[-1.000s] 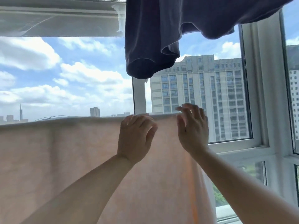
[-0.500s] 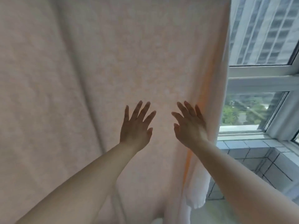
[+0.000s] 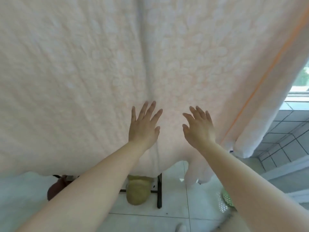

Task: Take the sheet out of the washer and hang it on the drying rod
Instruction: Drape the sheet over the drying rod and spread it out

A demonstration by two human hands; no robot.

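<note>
**Peach textured sheet hanging in front of two spread hands**

Peach-pink cloth fills most of the head view: the sheet (image 3: 83, 72) hangs as a broad curtain from beyond the top edge down to a wavy lower hem just above the floor. Its surface is matte and puckered, with a pebbled, blotchy relief most distinct in the upper middle; light glows through the weave. A soft vertical crease (image 3: 147, 64) runs down the centre. Along the right side a thin orange stripe (image 3: 267, 69) follows the edge diagonally, and beyond it the cloth doubles into a pale, rounded roll (image 3: 260, 131). The rod that carries the sheet lies out of view.

The left hand (image 3: 143, 126) is raised with its back to the camera, fingers straight and fanned apart, against or just before the cloth beside the crease; actual contact cannot be judged. The right hand (image 3: 198, 127) is held likewise, fingers spread and slightly bent, thumb apart, grasping nothing. Both forearms are bare.

Below the hem lie glossy pale floor tiles (image 3: 173, 195), a black metal frame (image 3: 159, 190), a rounded olive-yellow object (image 3: 138, 190) and a dark reddish-brown object (image 3: 55, 188). At right, small square wall tiles (image 3: 287, 141) with dark grout meet a window sill (image 3: 297, 97).
</note>
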